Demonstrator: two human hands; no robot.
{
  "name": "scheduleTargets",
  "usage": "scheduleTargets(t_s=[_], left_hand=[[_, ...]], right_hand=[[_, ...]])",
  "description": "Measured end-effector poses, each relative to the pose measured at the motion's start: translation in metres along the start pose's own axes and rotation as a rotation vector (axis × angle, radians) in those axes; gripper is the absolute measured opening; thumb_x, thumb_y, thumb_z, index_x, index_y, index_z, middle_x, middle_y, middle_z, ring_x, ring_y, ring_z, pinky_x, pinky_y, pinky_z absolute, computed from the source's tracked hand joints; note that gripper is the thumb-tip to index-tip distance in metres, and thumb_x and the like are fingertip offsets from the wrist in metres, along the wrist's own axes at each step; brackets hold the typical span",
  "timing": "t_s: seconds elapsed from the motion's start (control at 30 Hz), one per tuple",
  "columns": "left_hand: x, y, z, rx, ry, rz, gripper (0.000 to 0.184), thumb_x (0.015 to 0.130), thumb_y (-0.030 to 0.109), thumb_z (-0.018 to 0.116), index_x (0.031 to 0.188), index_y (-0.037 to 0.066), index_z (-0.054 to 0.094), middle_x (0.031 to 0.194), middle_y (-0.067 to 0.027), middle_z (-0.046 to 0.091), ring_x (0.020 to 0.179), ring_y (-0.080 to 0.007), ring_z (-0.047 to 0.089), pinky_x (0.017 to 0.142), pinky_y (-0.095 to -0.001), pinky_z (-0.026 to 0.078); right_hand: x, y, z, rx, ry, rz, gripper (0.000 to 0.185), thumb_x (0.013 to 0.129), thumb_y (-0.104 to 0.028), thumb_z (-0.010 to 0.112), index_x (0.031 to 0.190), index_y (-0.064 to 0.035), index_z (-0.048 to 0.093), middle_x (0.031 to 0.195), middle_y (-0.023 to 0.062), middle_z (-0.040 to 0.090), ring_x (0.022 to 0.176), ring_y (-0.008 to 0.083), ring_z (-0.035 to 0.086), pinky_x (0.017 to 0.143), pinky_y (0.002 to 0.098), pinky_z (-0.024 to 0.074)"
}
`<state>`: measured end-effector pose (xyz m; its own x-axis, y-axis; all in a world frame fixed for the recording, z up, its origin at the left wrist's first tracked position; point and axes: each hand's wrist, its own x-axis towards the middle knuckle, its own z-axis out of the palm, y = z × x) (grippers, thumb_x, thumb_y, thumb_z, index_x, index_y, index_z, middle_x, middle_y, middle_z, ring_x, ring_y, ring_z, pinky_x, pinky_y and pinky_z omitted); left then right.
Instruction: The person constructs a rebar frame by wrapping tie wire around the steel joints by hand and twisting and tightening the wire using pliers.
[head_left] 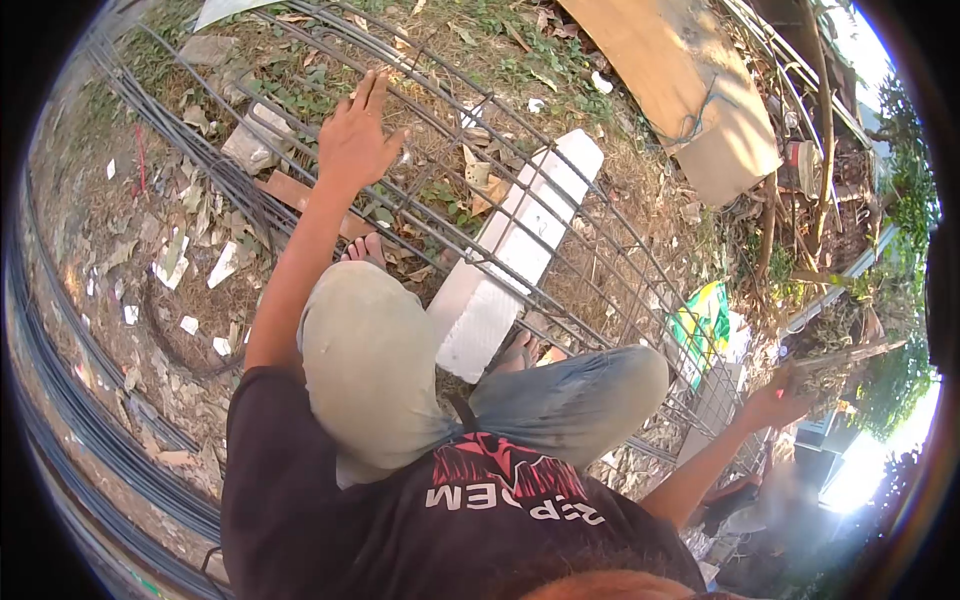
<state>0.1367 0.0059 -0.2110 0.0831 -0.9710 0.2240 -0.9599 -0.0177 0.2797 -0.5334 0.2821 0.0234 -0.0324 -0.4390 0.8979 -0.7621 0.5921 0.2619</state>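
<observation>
Across dry ground strewn with leaves and white scraps runs a long open cage of thin dark steel rods, slanting from upper left to lower right before the squatting person. Its lower right end is lost among clutter.

The left hand lies over the upper rods, palm down, fingers extended and thumb held apart; whether it presses on the steel cannot be told. At the far right, the right hand is small, distorted and partly in glare, beside a thin brownish stick-like piece; I cannot tell whether it grips that.

Rods cross a long white rectangular block between the person's feet, hiding strips of it; whether it sits inside the cage or beneath is unclear, as is its material. One bare foot shows only its front, the rest covered by a faded denim knee.

On the black T-shirt, white letters under a red graphic appear upside down and creased; an E and an M-like shape show, but no certain word. Lettering on the crumpled green, yellow and white plastic bag is too small to read. Dark rod bundles at left are cut off by the lens's black rim.
</observation>
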Motion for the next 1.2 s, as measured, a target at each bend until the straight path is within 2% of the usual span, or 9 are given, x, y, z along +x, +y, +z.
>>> scheduleTargets(t_s=[0.23,0.33,0.47,0.53,0.73,0.9,1.0,1.07,1.2], left_hand=[[-0.003,0.006,-0.01,-0.022,-0.022,0.024,0.088,0.092,0.043,0.07,0.164,0.015,0.028,0.169,-0.0039,0.033,0.129,-0.0335,0.056,0.102,-0.046,0.054],[-0.004,0.009,-0.015,-0.003,-0.023,0.004,0.086,0.092,0.043,0.07,0.164,0.016,0.03,0.169,-0.0033,0.033,0.132,-0.0354,0.055,0.104,-0.0465,0.053],[-0.003,0.008,-0.009,-0.007,-0.009,0.02,0.084,0.093,0.042,0.068,0.164,0.019,0.029,0.169,-0.0027,0.033,0.139,-0.0391,0.051,0.108,-0.048,0.05],[-0.004,0.012,-0.012,-0.012,-0.019,0.025,0.083,0.094,0.042,0.067,0.165,0.022,0.028,0.169,-0.0025,0.033,0.138,-0.0404,0.051,0.109,-0.0495,0.049],[-0.005,0.011,-0.01,0.061,-0.03,0.016,0.083,0.095,0.046,0.065,0.165,0.022,0.028,0.17,0.0012,0.03,0.139,-0.0388,0.051,0.111,-0.0501,0.047],[-0.002,0.005,-0.001,0.064,-0.002,0.062,0.082,0.096,0.047,0.064,0.165,0.023,0.028,0.17,0.0038,0.03,0.142,-0.0385,0.048,0.11,-0.0507,0.047],[-0.004,0.016,-0.009,0.094,-0.043,0.037,0.082,0.096,0.047,0.064,0.165,0.023,0.028,0.17,0.0024,0.03,0.144,-0.0372,0.047,0.112,-0.0496,0.045],[-0.004,0.013,-0.011,0.106,-0.028,0.058,0.082,0.096,0.047,0.064,0.165,0.022,0.028,0.17,0.0008,0.031,0.145,-0.036,0.045,0.113,-0.0493,0.045],[0.006,-0.005,0.006,0.104,0.0,0.137,0.083,0.096,0.05,0.063,0.165,0.02,0.027,0.171,-0.0029,0.029,0.147,-0.0344,0.043,0.11,-0.0521,0.046]], right_hand=[[0.188,-0.083,0.057,0.853,-0.01,0.332,0.051,0.089,-0.034,0.085,0.118,0.0053,0.069,0.115,0.0128,0.075,0.098,0.0202,0.069,0.091,0.0365,0.0534],[0.246,-0.077,0.084,0.654,-0.212,0.399,0.054,0.09,-0.039,0.083,0.125,0.0004,0.073,0.127,0.0104,0.072,0.11,0.0206,0.065,0.096,0.0377,0.051],[0.253,-0.069,0.092,1.129,-0.222,0.675,0.07,0.083,-0.05,0.085,0.129,0.0015,0.072,0.128,0.0154,0.068,0.114,0.0206,0.058,0.102,0.039,0.0441],[0.226,-0.041,0.068,1.28,-0.393,0.225,0.044,0.096,-0.043,0.074,0.131,-0.0163,0.074,0.141,0.0032,0.064,0.129,0.0169,0.056,0.108,0.0392,0.0442],[0.14,0.118,0.016,0.808,-0.374,0.725,0.068,0.086,-0.051,0.082,0.135,-0.0058,0.069,0.133,0.0127,0.063,0.113,0.027,0.057,0.102,0.045,0.0463],[-0.02,0.248,-0.06,1.122,-0.536,1.258,0.064,0.095,-0.049,0.074,0.148,-0.0164,0.057,0.16,0.0154,0.036,0.141,0.0447,0.038,0.102,0.0714,0.0445],[-0.179,0.296,-0.082,0.584,-0.515,1.639,0.077,0.092,-0.061,0.07,0.155,-0.0249,0.046,0.171,0.0119,0.019,0.151,0.0548,0.019,0.101,0.0861,0.0286],[-0.278,0.285,-0.116,0.735,-0.714,1.806,0.087,0.087,-0.069,0.071,0.158,-0.0278,0.042,0.174,0.0124,0.006,0.153,0.0578,0.004,0.102,0.0884,0.0238],[-0.443,0.227,-0.166,0.632,-0.387,2.068,0.069,0.091,-0.065,0.069,0.149,-0.0298,0.053,0.172,0.0158,0.017,0.154,0.0494,0.013,0.103,0.0902,0.0172]])
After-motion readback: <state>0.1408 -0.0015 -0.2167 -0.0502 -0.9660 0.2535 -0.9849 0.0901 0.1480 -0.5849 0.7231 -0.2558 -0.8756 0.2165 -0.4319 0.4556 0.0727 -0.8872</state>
